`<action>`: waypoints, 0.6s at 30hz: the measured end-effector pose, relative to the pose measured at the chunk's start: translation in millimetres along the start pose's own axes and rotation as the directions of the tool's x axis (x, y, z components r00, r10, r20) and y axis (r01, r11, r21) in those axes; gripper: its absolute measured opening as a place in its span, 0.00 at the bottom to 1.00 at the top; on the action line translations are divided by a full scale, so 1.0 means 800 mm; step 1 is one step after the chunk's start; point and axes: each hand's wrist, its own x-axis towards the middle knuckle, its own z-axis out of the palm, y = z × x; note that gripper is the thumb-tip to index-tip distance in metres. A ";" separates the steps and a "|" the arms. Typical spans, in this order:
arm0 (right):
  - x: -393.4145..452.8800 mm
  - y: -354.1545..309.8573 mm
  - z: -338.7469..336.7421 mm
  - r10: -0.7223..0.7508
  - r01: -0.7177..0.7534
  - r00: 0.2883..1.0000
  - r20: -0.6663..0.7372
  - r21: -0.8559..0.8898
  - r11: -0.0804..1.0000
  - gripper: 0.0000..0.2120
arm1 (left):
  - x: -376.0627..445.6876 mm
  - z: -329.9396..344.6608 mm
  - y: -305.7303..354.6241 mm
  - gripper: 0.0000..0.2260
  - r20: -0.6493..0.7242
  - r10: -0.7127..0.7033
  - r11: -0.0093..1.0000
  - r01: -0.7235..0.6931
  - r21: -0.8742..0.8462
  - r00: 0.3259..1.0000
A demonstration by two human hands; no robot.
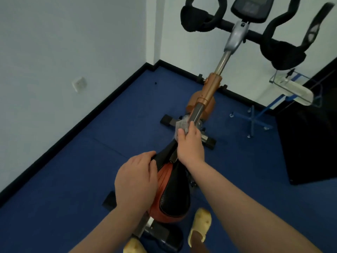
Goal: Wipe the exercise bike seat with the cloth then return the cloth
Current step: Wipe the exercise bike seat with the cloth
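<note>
The exercise bike seat is black and orange, narrow end pointing away from me, low in the middle of the view. My left hand lies on its left side, fingers curled over the edge. My right hand is at the seat's narrow front tip, closed on a crumpled pale grey cloth that bulges out above the fingers, beside the bike's slanted metal post.
The bike's handlebars and console rise at the top. A blue wire rack holding a white item stands at the right, beside a black panel. Blue floor surrounds the bike; white walls meet in the corner. My yellow slippers are below.
</note>
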 end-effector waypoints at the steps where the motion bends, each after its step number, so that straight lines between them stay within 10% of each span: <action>1: -0.009 0.000 0.000 0.021 -0.021 1.000 0.006 -0.007 1.000 0.28 | 0.001 0.001 -0.001 0.12 -0.002 0.015 1.000 -0.015 0.007 1.000; 18: -0.121 0.026 -0.002 0.035 -0.035 0.993 0.116 -0.001 0.999 0.29 | 0.000 0.005 -0.003 0.14 -0.031 -0.025 0.999 0.024 -0.039 0.999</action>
